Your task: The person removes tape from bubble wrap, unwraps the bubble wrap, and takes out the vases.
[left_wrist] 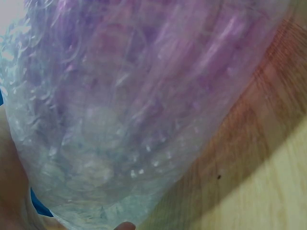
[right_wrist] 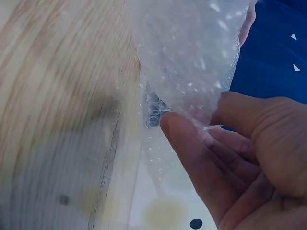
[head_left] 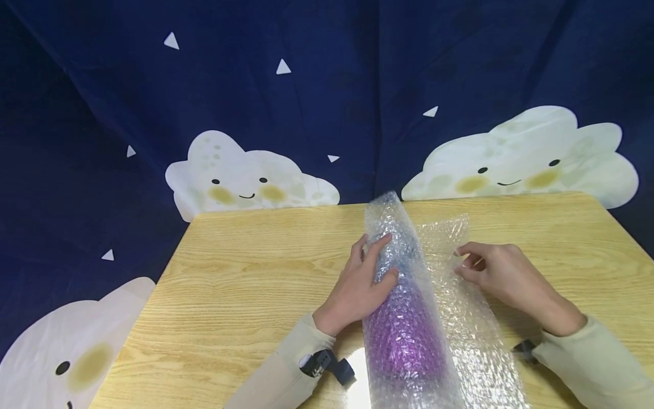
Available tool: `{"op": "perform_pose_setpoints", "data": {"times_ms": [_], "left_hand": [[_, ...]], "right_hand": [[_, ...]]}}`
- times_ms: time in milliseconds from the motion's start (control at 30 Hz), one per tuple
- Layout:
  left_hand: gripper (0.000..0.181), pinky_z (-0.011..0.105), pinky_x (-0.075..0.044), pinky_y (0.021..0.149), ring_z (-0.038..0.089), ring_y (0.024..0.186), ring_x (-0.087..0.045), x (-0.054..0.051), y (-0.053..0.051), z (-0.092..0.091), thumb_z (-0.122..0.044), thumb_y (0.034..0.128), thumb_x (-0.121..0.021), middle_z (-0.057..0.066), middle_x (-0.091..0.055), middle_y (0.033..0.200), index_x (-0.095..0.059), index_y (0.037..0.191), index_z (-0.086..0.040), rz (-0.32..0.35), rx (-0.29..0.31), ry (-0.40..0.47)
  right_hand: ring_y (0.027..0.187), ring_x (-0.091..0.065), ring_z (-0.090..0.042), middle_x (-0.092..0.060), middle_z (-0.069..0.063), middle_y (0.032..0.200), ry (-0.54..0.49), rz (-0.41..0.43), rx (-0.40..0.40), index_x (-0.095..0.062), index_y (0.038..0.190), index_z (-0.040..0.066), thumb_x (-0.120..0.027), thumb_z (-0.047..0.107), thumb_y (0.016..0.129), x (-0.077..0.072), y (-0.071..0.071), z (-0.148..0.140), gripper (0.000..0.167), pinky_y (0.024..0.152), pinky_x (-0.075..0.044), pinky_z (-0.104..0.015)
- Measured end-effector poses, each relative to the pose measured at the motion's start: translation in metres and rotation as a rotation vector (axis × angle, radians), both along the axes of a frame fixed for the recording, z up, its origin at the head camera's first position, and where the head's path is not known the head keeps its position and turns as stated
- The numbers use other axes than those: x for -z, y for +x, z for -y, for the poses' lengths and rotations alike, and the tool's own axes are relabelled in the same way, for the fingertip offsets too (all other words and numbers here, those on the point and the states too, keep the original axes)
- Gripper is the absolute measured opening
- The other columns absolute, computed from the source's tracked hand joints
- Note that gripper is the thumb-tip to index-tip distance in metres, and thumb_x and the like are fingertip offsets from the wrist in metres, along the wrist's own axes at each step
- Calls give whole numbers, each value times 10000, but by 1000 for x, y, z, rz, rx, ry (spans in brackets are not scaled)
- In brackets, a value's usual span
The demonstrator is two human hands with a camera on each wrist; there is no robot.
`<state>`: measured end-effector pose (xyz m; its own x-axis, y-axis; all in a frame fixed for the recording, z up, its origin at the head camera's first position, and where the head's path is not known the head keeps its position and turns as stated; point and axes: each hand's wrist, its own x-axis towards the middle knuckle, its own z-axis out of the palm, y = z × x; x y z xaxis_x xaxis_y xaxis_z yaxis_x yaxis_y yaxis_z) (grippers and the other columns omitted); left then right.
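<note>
A long bundle in clear bubble wrap [head_left: 409,335] lies on the table in the head view. Its contents look purple at the near part and bluish farther up; the wrap blurs what they are. My left hand [head_left: 357,289] rests across the bundle's upper half, fingers spread and lightly bent over it. Close up in the left wrist view, the purple contents [left_wrist: 158,62] fill most of the picture. To the right, a loose flap of the bubble wrap [head_left: 455,295] stretches along the bundle. My right hand [head_left: 503,272] pinches this flap's edge between thumb and fingers, as the right wrist view [right_wrist: 230,153] shows.
The bundle and flap lie on a light wooden table [head_left: 255,272], reaching toward its far edge. Behind it hangs a dark blue curtain [head_left: 327,102] with white clouds and triangles. Both forearms wear cream sleeves, with small dark devices [head_left: 327,363] at the wrists.
</note>
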<state>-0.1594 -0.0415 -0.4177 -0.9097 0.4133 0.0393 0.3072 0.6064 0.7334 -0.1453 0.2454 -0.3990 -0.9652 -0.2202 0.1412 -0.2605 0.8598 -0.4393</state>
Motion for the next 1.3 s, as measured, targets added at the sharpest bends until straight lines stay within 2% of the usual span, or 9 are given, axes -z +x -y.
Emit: {"op": "perform_pose_setpoints", "data": {"times_ms": [300, 733, 1033, 1300], "left_hand": [[668, 644, -404, 1164, 461, 1524, -354, 0, 0, 0, -531, 994, -463, 184, -102, 1742, -202, 1608, -502, 2, -1, 5], [668, 646, -393, 1173, 451, 1538, -336, 0, 0, 1, -527, 995, -461, 188, -106, 1740, -204, 1611, -494, -2, 2, 5], [672, 649, -392, 1172, 449, 1539, -334, 0, 0, 1, -527, 992, -457, 184, -103, 1741, -199, 1612, -494, -1, 2, 5], [669, 659, -382, 1175, 452, 1541, -329, 0, 0, 1, -531, 993, -458, 181, -101, 1743, -200, 1609, -500, 1, 1, 3]], "right_hand": [[721, -689, -93, -781, -14, 851, 16, 39, -9, -735, 1176, 3, -810, 182, 869, 1, -3, -5, 363, 621, -578, -259], [725, -676, -83, -782, -14, 867, 1, 96, 13, -728, 1200, 11, -806, 208, 878, 5, -5, -11, 386, 622, -561, -251], [760, -709, -151, -793, -36, 889, 32, 164, 33, -736, 1180, 3, -813, 286, 880, 5, -7, -17, 420, 694, -603, -407], [721, -659, -86, -786, 9, 869, 40, 209, 31, -740, 1178, 18, -794, 297, 898, 5, -7, -20, 398, 628, -530, -285]]}}
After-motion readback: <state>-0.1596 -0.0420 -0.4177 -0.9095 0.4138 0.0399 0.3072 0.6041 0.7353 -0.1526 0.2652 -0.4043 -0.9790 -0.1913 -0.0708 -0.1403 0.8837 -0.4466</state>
